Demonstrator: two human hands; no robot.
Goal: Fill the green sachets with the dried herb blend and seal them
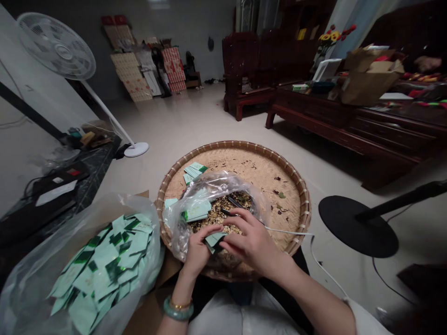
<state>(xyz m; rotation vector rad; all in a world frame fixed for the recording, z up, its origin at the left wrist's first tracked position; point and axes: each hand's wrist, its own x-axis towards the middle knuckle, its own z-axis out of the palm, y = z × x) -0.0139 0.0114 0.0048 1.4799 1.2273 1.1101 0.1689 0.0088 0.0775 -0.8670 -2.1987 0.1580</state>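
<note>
Since you've got that little stack of pale green sachets (214,241) pinched in your left hand (199,253), I'd treat them as light, thin and pretty floppy. The glossy film looks slippery too, so a loose stack could fan out or slide apart. Your safest hold is probably flat across the faces, thumb on top and fingers underneath, rather than by one corner. Don't crush them, though I can't tell from here how full they are.

The stack sits low over the round woven bamboo tray (233,145), right at the mouth of a clear plastic bag (213,184) holding a dry leaf mix (218,215). Its long axis runs roughly sideways, pointing from your left hand toward your right, with the far end tipped down a bit.

Your hands are close together but not clasped. Your right hand (253,239) curves over just beside the stack, fingers spread, and I can't tell if it's touching the sachets. There's a dark slim tool (226,212) right by those fingers, but I can't tell if you're gripping it either. More of the same sachets lie in the tray by the bag (193,170), and a big pile (104,265) fills another bag on your left.
</note>
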